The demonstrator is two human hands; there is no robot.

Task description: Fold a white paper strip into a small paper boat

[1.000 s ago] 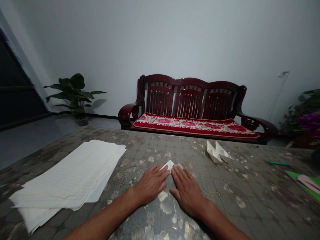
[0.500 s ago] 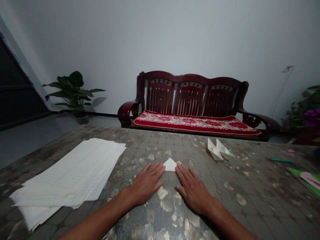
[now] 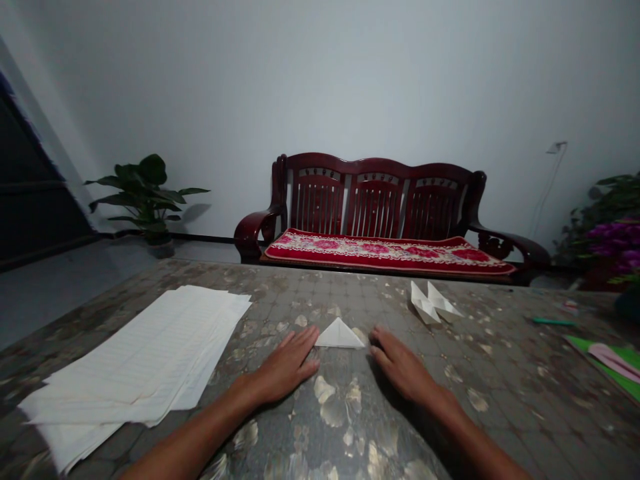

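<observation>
A small sheet of white paper folded into a triangle (image 3: 340, 333) lies flat on the patterned tabletop, its tip pointing away from me. Flat beside its left corner rests my left hand (image 3: 287, 363), fingers stretched out, with the fingertips at the paper's edge. My right hand (image 3: 400, 360) is just off the right corner, a small gap between it and the paper. Its fingers are bent and slightly blurred, and nothing shows in them. A folded white paper figure with pointed ends (image 3: 433, 305) stands farther back to the right.
A stack of lined paper sheets (image 3: 150, 347) covers the table's left side. At the right lie a green pen-like stick (image 3: 553, 321) and a green sheet with a pink piece (image 3: 615, 360). Beyond the table (image 3: 280, 283) stands a dark red wooden bench (image 3: 375, 207).
My right hand has drawn away from the folded paper to the right, and its fingers have bent. My left hand has slid slightly left, so the whole triangle shows. The view has tilted a little upward.
</observation>
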